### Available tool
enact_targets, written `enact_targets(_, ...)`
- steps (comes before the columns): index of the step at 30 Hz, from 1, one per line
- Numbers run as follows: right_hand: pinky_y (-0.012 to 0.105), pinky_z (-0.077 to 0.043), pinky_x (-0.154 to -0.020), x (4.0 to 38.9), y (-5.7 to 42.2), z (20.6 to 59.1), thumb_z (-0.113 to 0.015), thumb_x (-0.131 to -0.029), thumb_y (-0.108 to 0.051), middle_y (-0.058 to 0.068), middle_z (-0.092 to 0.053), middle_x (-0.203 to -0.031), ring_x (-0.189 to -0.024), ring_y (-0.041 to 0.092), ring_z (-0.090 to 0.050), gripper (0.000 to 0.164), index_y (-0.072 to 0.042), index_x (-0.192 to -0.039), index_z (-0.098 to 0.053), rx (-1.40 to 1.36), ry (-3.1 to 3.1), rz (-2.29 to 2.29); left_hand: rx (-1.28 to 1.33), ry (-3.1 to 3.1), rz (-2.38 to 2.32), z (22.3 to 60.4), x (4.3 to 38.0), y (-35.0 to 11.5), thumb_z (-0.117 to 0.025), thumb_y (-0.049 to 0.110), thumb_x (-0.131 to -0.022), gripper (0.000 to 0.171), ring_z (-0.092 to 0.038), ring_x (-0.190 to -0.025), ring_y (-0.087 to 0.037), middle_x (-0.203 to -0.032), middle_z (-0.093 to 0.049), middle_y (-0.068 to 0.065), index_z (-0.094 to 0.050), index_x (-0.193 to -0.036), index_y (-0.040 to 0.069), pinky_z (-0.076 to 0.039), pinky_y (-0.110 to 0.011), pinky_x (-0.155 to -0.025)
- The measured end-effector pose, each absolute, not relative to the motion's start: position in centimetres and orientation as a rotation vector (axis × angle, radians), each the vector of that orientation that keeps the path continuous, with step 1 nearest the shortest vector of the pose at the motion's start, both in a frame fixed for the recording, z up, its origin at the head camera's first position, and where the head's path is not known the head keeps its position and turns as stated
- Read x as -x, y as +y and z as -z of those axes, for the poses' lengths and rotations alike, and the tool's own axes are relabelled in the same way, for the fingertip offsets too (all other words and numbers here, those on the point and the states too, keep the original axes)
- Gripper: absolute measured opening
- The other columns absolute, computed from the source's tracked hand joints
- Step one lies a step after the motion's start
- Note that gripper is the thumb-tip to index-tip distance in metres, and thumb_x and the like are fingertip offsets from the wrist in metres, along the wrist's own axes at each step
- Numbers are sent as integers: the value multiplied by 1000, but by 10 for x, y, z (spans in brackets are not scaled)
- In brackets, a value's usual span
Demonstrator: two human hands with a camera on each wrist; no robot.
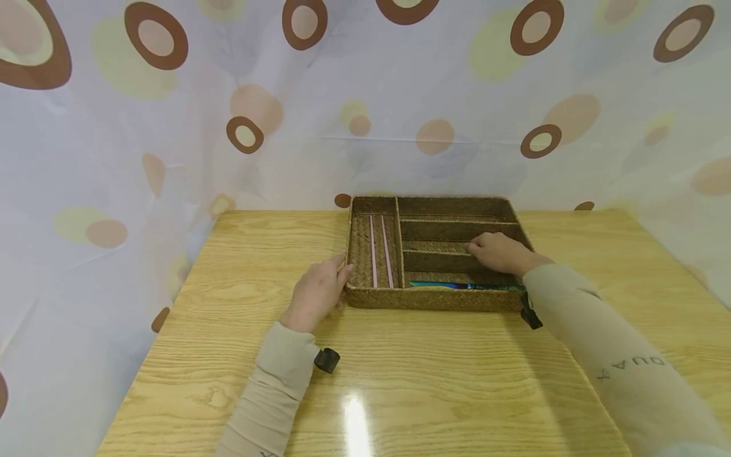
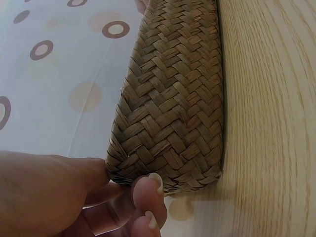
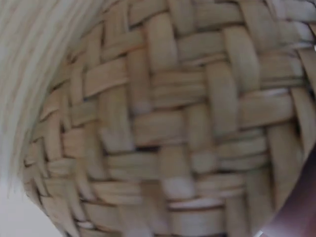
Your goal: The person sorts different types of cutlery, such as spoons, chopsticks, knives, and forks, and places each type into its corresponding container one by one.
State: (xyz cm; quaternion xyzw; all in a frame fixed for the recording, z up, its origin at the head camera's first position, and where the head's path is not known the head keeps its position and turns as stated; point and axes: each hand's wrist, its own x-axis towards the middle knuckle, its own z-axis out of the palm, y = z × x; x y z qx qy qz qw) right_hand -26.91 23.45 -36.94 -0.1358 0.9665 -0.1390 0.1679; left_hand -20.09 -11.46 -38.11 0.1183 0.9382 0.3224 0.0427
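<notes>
A brown woven cutlery tray (image 1: 434, 298) stands on the wooden table near its back edge. My left hand (image 1: 317, 291) grips the tray's left side by the front corner, thumb at the rim; in the left wrist view, fingers of that hand (image 2: 148, 197) curl around the woven corner. Two pink chopsticks (image 1: 374, 254) lie lengthwise in the left compartment. Along the front compartment lies a rainbow-coloured knife (image 1: 440, 285). My right hand (image 1: 499, 251) reaches over the tray's right side, fingertips down at the middle compartment; I cannot tell whether it holds anything. Woven wall (image 3: 173, 113) fills the right wrist view.
Dividers (image 1: 434, 261) split the tray's right part into three long compartments. Behind and beside the table (image 1: 422, 374) hangs a white cloth (image 1: 400, 95) with brown and yellow circles. Both wrists carry a small black device (image 1: 327, 360).
</notes>
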Motion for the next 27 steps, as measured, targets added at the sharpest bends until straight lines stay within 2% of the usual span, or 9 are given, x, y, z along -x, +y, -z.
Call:
enact_targets(2,58,-37,-92,268,235,371,-28,-102,-30,27,-51,-124,-113,41,-46,47,5,-129,-44,402,2782,412,-360,2865,-988,382,201,-115,-39,33,-100,46,-55,-46,-15,-60,-56,-6,-37,-138,8,-42,-31,-42)
enact_targets(5,51,-44,-80,263,235,371,-31,-102,-27,19,-60,-104,-94,32,-55,40,2,-120,-53,453,2852,449,-358,2853,-999,382,201,-115,-39,33,-100,46,-56,-47,-16,-61,-58,-7,-37,-138,7,-42,-31,-42)
enact_targets(8,43,-42,-68,252,233,367,-36,-101,-25,10,-57,-90,-79,22,-51,32,-2,-108,-58,516,2955,496,-360,2860,-991,382,201,-116,-39,32,-100,45,-56,-47,-17,-61,-59,-7,-37,-138,7,-42,-31,-42)
enact_targets(11,41,-42,-67,236,229,361,-39,-100,-25,10,-55,-98,-81,21,-48,29,-5,-107,-57,537,3056,553,-362,2889,-947,381,200,-118,-38,33,-100,45,-54,-44,-15,-58,-60,-6,-37,-137,7,-41,-31,-41)
enact_targets(19,39,-42,-67,196,226,360,-42,-98,-20,9,-53,-98,-79,20,-47,23,-5,-107,-58,602,3187,657,-365,2988,-802,380,202,-124,-39,34,-100,45,-43,-38,-14,-53,-52,-2,-40,-135,7,-31,-25,-34)
enact_targets(27,38,-45,-66,169,225,373,-45,-97,-16,7,-52,-95,-78,19,-48,17,-5,-102,-58,635,3163,677,-325,3000,-778,379,204,-131,-40,32,-100,43,-47,-42,-15,-60,-55,-3,-42,-134,7,-36,-29,-37)
